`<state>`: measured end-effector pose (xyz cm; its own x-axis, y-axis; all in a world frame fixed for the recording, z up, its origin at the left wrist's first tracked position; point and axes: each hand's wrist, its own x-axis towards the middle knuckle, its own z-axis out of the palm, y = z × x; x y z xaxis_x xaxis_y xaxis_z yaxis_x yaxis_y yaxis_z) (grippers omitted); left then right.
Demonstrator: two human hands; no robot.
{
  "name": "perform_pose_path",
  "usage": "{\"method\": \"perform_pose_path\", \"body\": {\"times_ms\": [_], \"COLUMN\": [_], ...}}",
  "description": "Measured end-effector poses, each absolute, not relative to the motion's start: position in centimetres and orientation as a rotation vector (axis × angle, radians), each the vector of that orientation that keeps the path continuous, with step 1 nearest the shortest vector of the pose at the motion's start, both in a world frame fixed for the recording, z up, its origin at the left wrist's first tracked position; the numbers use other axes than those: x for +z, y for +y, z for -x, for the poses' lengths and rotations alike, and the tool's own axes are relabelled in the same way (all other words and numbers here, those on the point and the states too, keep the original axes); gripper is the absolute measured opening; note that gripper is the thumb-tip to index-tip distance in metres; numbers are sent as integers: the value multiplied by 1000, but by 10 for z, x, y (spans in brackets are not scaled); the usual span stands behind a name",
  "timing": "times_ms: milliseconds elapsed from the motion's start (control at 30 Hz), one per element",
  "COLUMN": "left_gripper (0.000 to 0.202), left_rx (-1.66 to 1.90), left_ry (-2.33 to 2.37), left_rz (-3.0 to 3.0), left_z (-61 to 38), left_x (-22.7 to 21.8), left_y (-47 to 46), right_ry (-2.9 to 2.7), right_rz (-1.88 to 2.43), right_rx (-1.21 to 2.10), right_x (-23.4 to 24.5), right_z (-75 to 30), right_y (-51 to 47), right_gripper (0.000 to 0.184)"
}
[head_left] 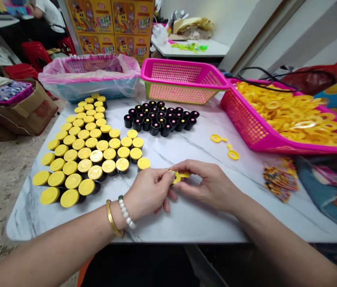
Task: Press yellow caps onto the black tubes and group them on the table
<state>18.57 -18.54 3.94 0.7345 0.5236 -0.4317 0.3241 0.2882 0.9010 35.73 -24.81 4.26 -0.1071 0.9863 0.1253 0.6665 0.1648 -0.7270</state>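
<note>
- One left hand (pixel 149 189) and one right hand (pixel 213 185): fingertips of both pinch one yellow ring (pixel 184 175), clock centre.
- Two loose rings (pixel 230 151): two o'clock.
- One pink-and-green basket (pixel 177 91): twelve o'clock.

Can pass over bare tabletop (pixel 183 147) between the black cups (pixel 166 129) and the right hand (pixel 208 183), save for two loose yellow ring pieces (pixel 223 139). Blocked leftward by close-packed yellow-lidded cups (pixel 83 153), rightward by the heaped pink basket (pixel 241 115), beyond the black cups by the pink-rimmed basket (pixel 180 91).
</note>
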Motion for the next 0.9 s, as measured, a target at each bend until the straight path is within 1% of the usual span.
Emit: {"method": "perform_pose_path", "body": {"times_ms": [100, 167, 267, 333, 400, 467, 500, 600, 767, 900], "left_gripper": [32, 32, 40, 45, 39, 27, 26, 30, 27, 24], "left_rx": [193, 191, 160, 146, 133, 125, 126, 158, 228, 237], "left_ry": [811, 828, 813, 805, 792, 763, 750, 752, 723, 727], "left_rz": [-1281, -1241, -1158, -1148, -1175, -1227, -1261, -1362, -1478, -1537], "left_z": [-189, -190, -192, -192, -190, -187, -186, -185, -186, -183], "left_x": [34, 34, 36, 38, 43, 46, 47, 43, 30, 29], "left_y": [-187, -188, -188, -185, -183, -183, -184, -187, -191, -190], "right_ry": [-1773, -1660, -1372, -1205, -1116, -1056, -1024, -964, -996, -1005], "right_rz": [1577, 1537, 1448, 1427, 1419, 1390, 1381, 1404, 1462, 1502], "right_rx": [818, 989, 1334, 1471, 1510, 1510, 1503, 1466, 1489, 1500], "right_x": [40, 40, 39, 38, 36, 35, 34, 33, 39, 43], "right_z": [-358, -358, -357, -357, -359, -361, -362, -364, -358, -353], "right_y": [-249, -250, -248, -243, -239, -238, -238, -241, -240, -237], "right_gripper": [18, 19, 29, 36, 38, 36, 35, 31, 32, 34]}}
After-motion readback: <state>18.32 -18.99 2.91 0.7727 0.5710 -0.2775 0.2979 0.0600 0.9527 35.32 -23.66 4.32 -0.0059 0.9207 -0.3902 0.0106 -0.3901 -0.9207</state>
